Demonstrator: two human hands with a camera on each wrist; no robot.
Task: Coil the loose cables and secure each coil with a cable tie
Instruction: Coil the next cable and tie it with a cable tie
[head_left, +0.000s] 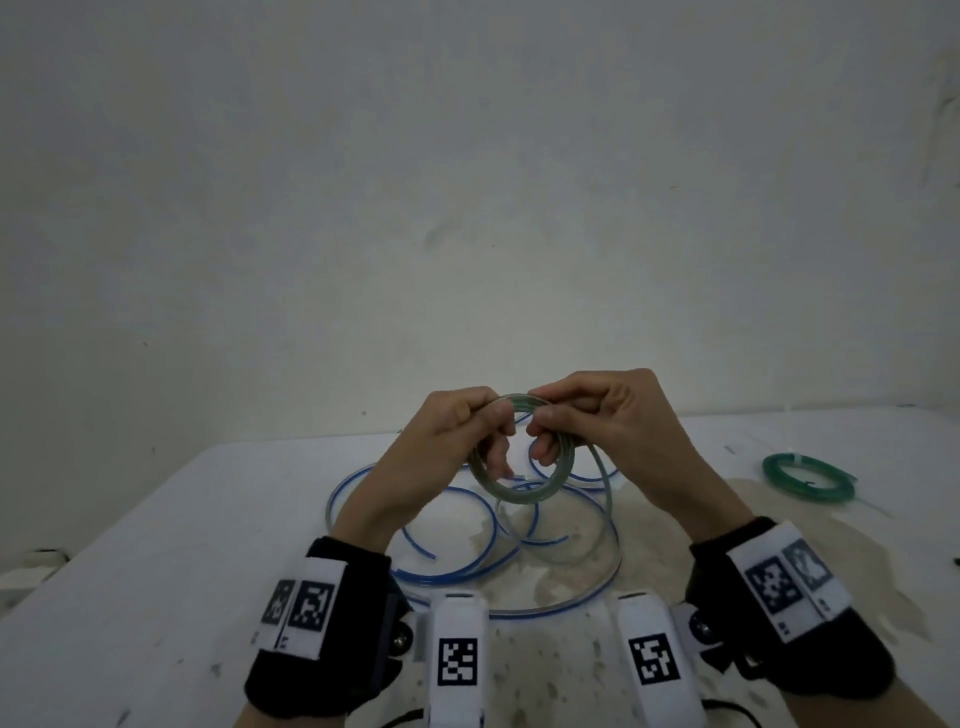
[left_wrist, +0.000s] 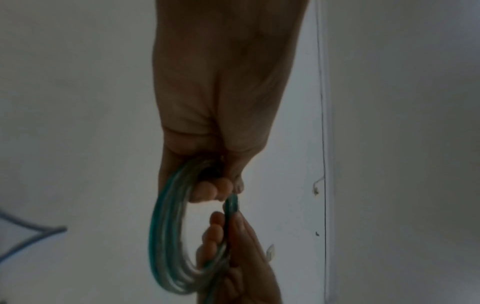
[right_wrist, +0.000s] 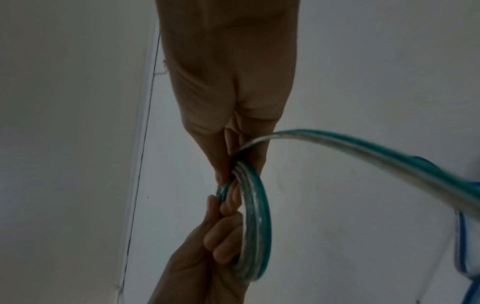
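Both hands hold a small coil of clear green-tinted cable (head_left: 511, 491) in the air above the table. My left hand (head_left: 480, 441) grips the coil's upper left, fingers curled through the loop. My right hand (head_left: 558, 423) pinches its upper right. A loose tail (head_left: 607, 486) of the same cable drops from the right hand to the table. In the left wrist view the coil (left_wrist: 166, 236) hangs from the left hand's fingers (left_wrist: 207, 191). In the right wrist view the coil (right_wrist: 257, 216) and its tail (right_wrist: 363, 152) run out from the right hand's fingers (right_wrist: 227, 164).
A long loose blue cable (head_left: 363, 483) sprawls in loops on the white table (head_left: 182, 519) under the hands. A tied green coil (head_left: 808, 478) lies at the right. A bare wall rises behind the table's far edge.
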